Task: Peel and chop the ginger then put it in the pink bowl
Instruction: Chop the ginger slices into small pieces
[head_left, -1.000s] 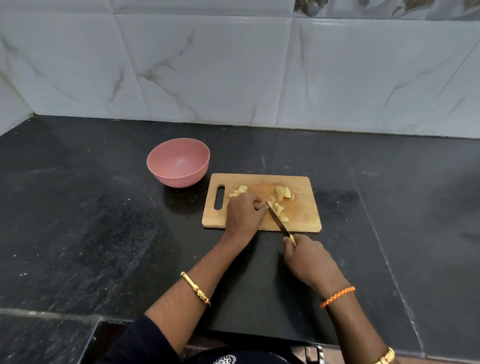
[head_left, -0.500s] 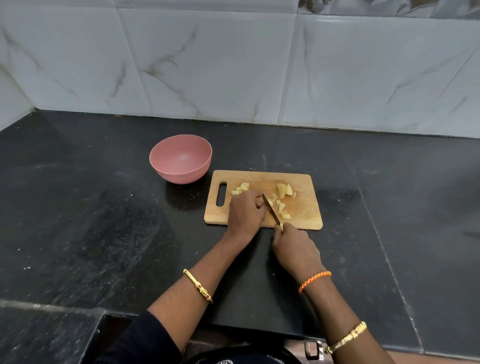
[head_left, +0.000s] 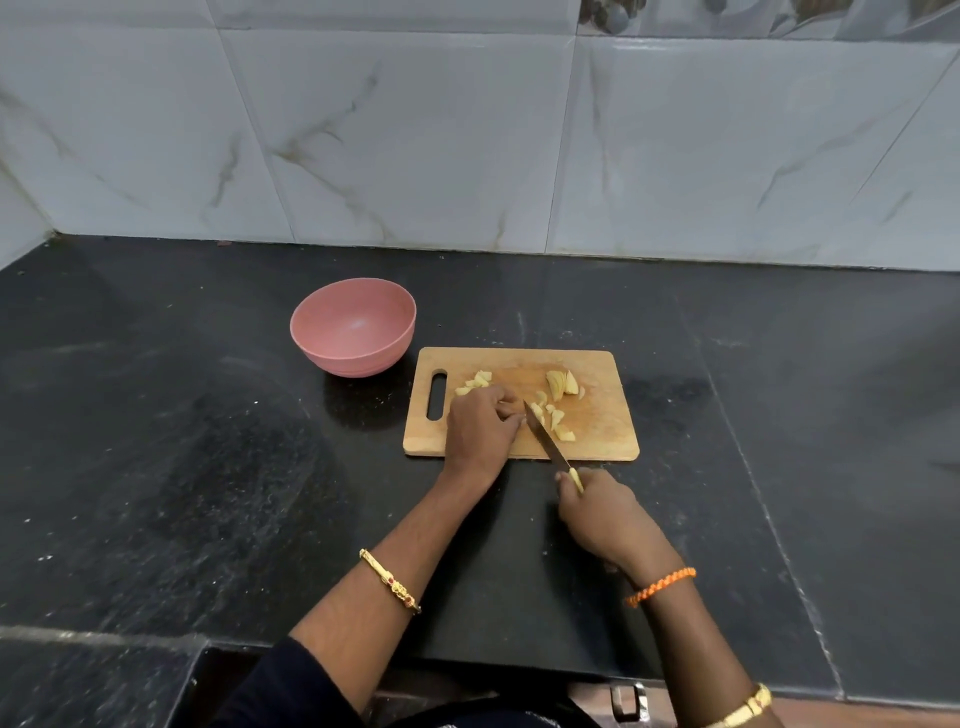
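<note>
The curled left hand (head_left: 480, 428) hid whatever it pinched on the board (head_left: 602, 431), ginger pieces (head_left: 558, 410) lay beside it, and the right hand (head_left: 602, 514) gripped the knife (head_left: 545, 439).

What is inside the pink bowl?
Nothing shows inside the pink bowl; its bottom looks bare. The cut ginger pieces all lie on the cutting board.

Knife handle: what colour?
Pale yellow, only a sliver showing above the right hand gripping the knife. The head view, the only one, shows it.
</note>
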